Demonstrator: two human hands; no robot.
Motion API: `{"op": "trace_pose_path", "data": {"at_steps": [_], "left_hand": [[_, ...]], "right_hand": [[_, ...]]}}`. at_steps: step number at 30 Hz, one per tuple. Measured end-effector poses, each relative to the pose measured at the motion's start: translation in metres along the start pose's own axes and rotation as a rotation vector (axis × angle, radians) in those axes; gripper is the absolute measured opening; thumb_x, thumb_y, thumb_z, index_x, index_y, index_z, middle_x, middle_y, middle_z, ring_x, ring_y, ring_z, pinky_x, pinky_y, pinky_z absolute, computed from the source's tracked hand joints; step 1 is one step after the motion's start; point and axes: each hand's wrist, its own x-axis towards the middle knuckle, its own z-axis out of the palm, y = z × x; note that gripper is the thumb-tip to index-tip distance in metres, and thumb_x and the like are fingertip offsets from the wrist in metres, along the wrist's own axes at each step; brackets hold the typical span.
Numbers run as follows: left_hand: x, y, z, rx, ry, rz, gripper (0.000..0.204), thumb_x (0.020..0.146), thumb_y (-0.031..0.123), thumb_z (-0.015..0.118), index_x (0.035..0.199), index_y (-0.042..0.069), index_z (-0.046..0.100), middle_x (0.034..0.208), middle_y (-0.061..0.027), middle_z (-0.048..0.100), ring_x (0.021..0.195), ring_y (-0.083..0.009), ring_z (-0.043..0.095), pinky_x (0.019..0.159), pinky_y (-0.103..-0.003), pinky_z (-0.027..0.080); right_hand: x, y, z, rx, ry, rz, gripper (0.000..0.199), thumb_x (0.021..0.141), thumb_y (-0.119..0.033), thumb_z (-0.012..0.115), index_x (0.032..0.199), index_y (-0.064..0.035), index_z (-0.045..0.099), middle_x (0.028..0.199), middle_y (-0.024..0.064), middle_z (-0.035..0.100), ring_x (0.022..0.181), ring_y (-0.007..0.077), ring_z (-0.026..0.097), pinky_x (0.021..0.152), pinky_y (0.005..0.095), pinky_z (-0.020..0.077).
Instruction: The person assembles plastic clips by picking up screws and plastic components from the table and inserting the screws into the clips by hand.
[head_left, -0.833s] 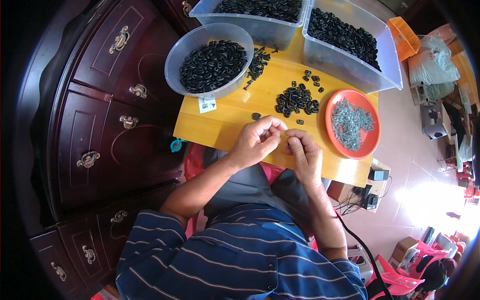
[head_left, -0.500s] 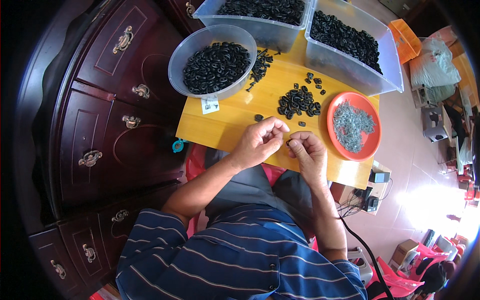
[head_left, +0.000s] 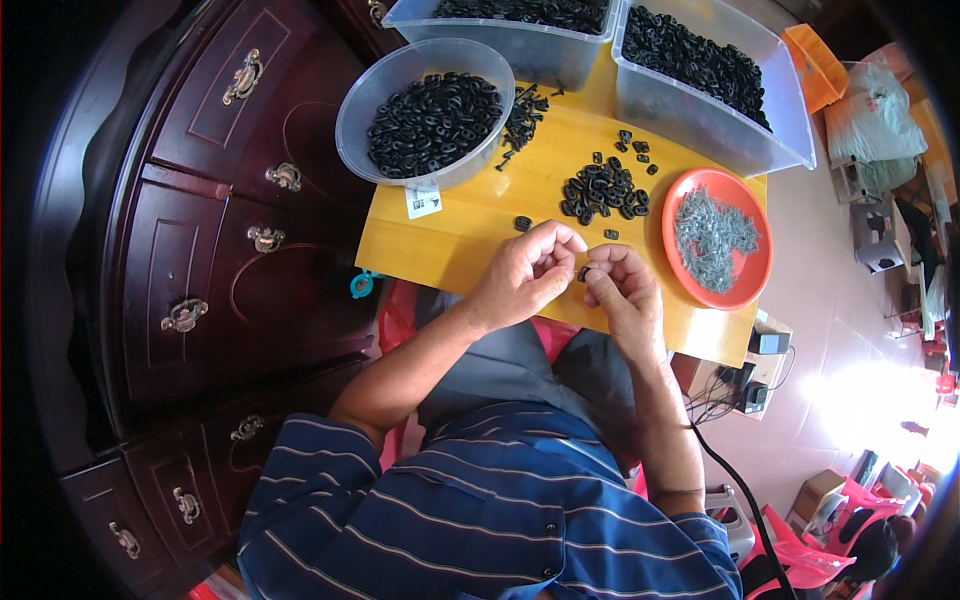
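My left hand [head_left: 528, 270] and my right hand [head_left: 622, 290] meet fingertip to fingertip over the near edge of a small yellow wooden table [head_left: 450, 235]. Between them they pinch a small black plastic part [head_left: 583, 272]. A loose heap of the same black parts [head_left: 603, 190] lies on the table just beyond my fingers. An orange plate of small grey metal pieces [head_left: 718, 238] sits right of my right hand.
A round clear bowl of black parts [head_left: 425, 115] stands at the table's far left; two clear rectangular bins [head_left: 700, 75] of black parts line the back. A dark wooden cabinet with metal handles [head_left: 230, 240] runs along the left. Cables and a power strip [head_left: 745, 385] lie on the floor.
My hands stay together at the table's near edge; the fingers shift slightly around the small black part. Otherwise nothing has moved.
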Motion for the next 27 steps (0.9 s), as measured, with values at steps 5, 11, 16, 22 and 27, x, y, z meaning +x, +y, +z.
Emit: {"op": "trace_pose_path", "data": {"at_steps": [5, 11, 16, 22, 27], "left_hand": [[-0.0001, 0.0005, 0.0009, 0.041, -0.003, 0.010, 0.023, 0.098, -0.002, 0.062, 0.121, 0.002, 0.059, 0.095, 0.0016, 0.061, 0.079, -0.0004, 0.057, 0.069, -0.018, 0.047], [-0.0009, 0.0018, 0.0017, 0.086, 0.006, 0.025, 0.023, 0.096, -0.003, 0.063, 0.118, 0.002, 0.061, 0.091, 0.0024, 0.062, 0.077, -0.0003, 0.057, 0.069, -0.018, 0.049], [-0.0010, 0.0006, 0.0014, 0.116, 0.016, 0.036, 0.024, 0.095, -0.004, 0.063, 0.117, 0.002, 0.061, 0.090, 0.0029, 0.062, 0.076, 0.0000, 0.057, 0.069, -0.018, 0.049], [-0.0009, 0.0007, 0.0021, 0.123, 0.013, 0.034, 0.025, 0.093, -0.006, 0.063, 0.117, 0.002, 0.062, 0.090, 0.0028, 0.063, 0.076, 0.0000, 0.057, 0.069, -0.018, 0.049], [-0.0003, 0.0032, 0.0030, 0.161, 0.012, 0.041, 0.022, 0.093, -0.006, 0.065, 0.113, 0.003, 0.064, 0.086, 0.0035, 0.063, 0.073, -0.0002, 0.057, 0.066, -0.019, 0.049]], "right_hand": [[0.0005, 0.0026, -0.0017, 0.005, -0.021, -0.011, 0.016, 0.103, -0.005, 0.064, 0.118, -0.0041, 0.059, 0.095, -0.0021, 0.064, 0.081, 0.0053, 0.060, 0.072, 0.0215, 0.0505], [0.0008, 0.0007, -0.0006, -0.013, -0.005, -0.015, 0.011, 0.101, -0.003, 0.066, 0.111, -0.0040, 0.060, 0.090, -0.0027, 0.063, 0.078, 0.0047, 0.059, 0.069, 0.0212, 0.0495], [0.0001, 0.0000, 0.0007, -0.019, 0.006, -0.029, 0.011, 0.100, -0.002, 0.066, 0.110, -0.0039, 0.060, 0.088, -0.0032, 0.062, 0.076, 0.0043, 0.058, 0.068, 0.0209, 0.0485], [0.0007, 0.0023, -0.0003, -0.051, -0.001, -0.033, 0.012, 0.099, 0.000, 0.067, 0.109, -0.0038, 0.060, 0.088, -0.0038, 0.062, 0.077, 0.0033, 0.057, 0.069, 0.0199, 0.0477], [0.0000, 0.0074, 0.0003, -0.114, 0.042, -0.095, 0.011, 0.097, 0.002, 0.069, 0.102, -0.0039, 0.062, 0.082, -0.0058, 0.060, 0.073, 0.0013, 0.055, 0.066, 0.0186, 0.0460]]}}
